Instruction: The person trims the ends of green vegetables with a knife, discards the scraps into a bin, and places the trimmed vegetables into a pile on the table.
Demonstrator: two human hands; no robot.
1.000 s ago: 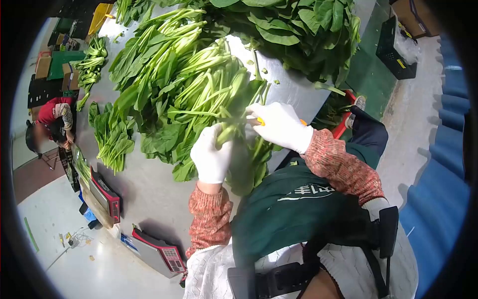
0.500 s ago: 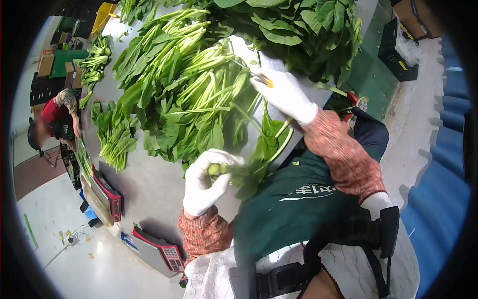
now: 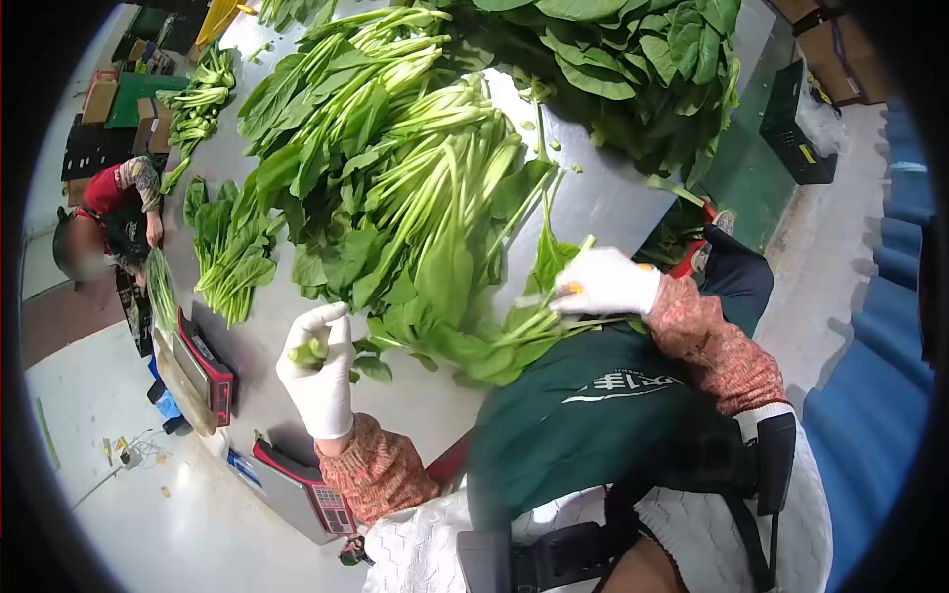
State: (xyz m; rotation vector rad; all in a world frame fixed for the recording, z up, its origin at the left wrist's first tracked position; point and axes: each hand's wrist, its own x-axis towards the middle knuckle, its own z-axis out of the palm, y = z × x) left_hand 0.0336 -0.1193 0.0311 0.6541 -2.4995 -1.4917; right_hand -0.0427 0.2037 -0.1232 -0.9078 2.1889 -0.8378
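My left hand (image 3: 321,374), in a white glove, is closed round some green stem ends (image 3: 307,353) above the metal table. Near the table's edge by my apron, my right hand (image 3: 605,284), also gloved, is closed on something with an orange part; a blurred piece juts out to its left, over green stalks. Loose leafy greens (image 3: 504,346) lie beside and below that hand. A large heap of leafy greens (image 3: 425,178) spreads across the table beyond both hands, stems pointing mostly up and right.
A darker leafy pile (image 3: 643,69) stands at the back right. Smaller bunches (image 3: 232,257) lie at left. Two red scales (image 3: 206,366) stand along the left edge. Another person (image 3: 119,212) handles long greens at far left. A black crate (image 3: 799,128) is at right.
My left hand has moved left, away from the heap, with the stem ends. My right hand has come down towards my apron. The view has shifted slightly.
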